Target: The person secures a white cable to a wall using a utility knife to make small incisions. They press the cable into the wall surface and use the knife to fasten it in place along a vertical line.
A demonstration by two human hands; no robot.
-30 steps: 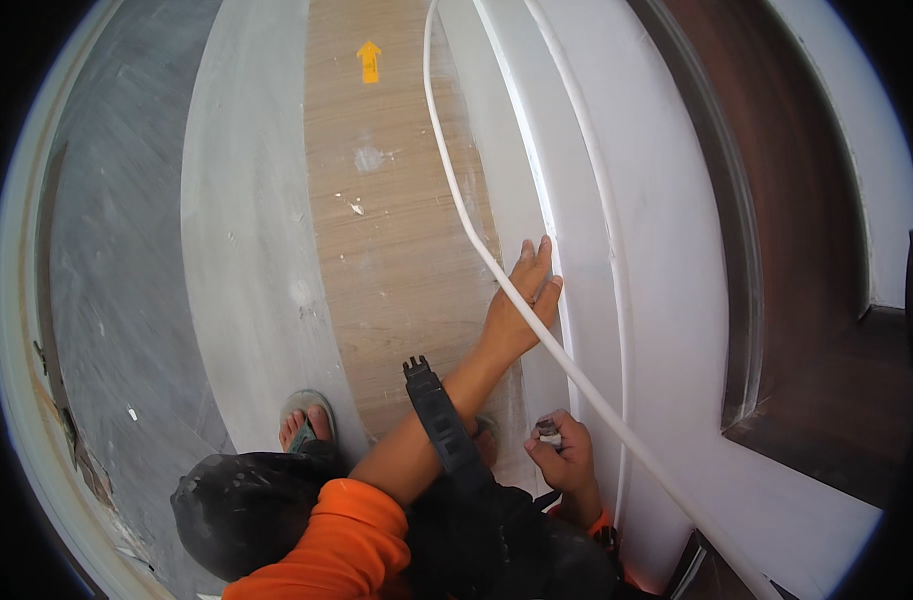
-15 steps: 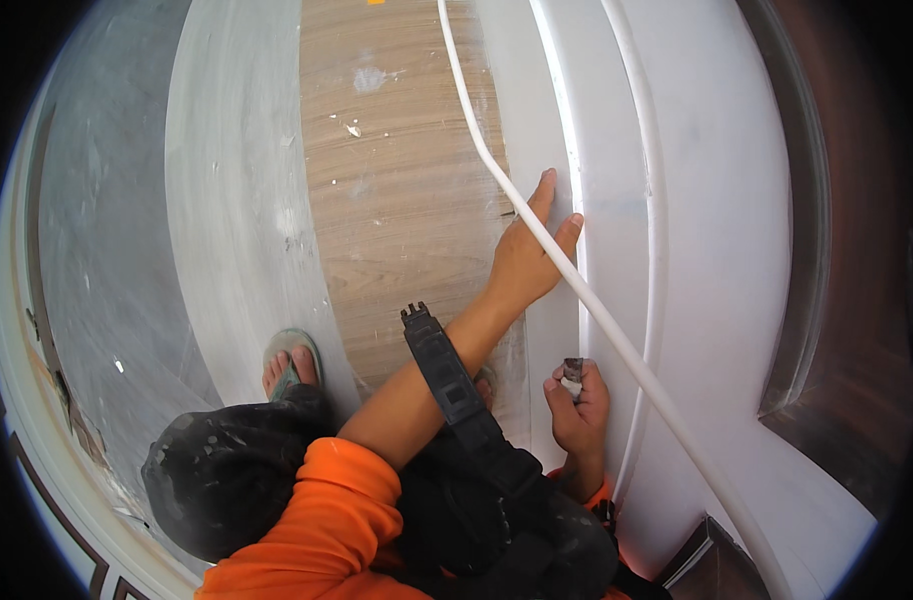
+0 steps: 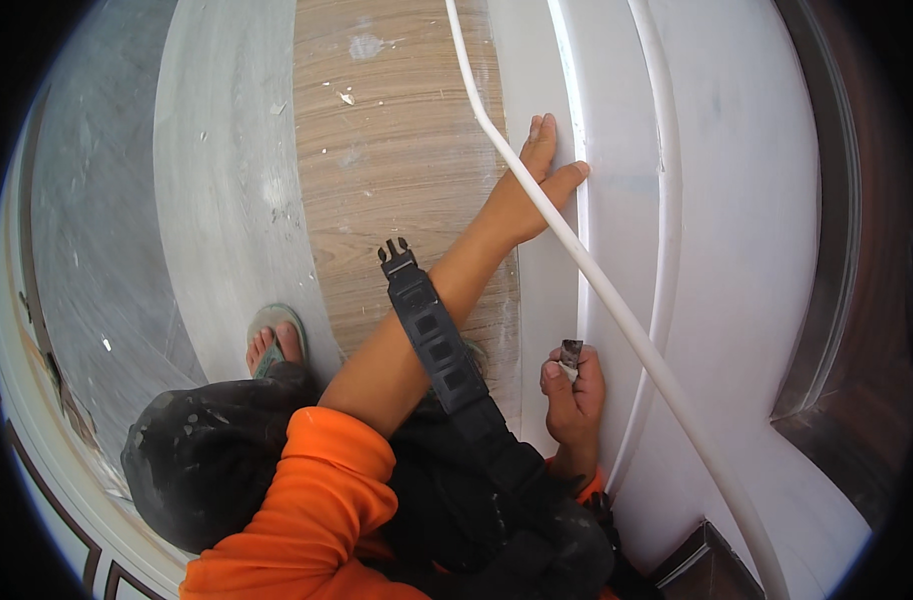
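Observation:
My left hand stretches forward with its fingers extended and thumb apart. It holds nothing I can see. Its thumb tip reaches the bright white strip along the base of the white wall, and its fingers lie over the pale border beside it. A white tube crosses the view in front of that hand. Closer to my body, my right hand pinches a small dark flat scraper blade between thumb and fingers. White material clings near the blade. The rest of its grip is partly hidden.
Wood-look flooring with white specks runs between grey-white bands. A second white tube follows the wall. A dark brown frame stands at right. A black strap with a buckle hangs over my left forearm. My sandalled foot is at left.
My left hand has slid slightly forward along the strip, fingers still extended. My right hand keeps the blade and has barely moved. The view has shifted a little.

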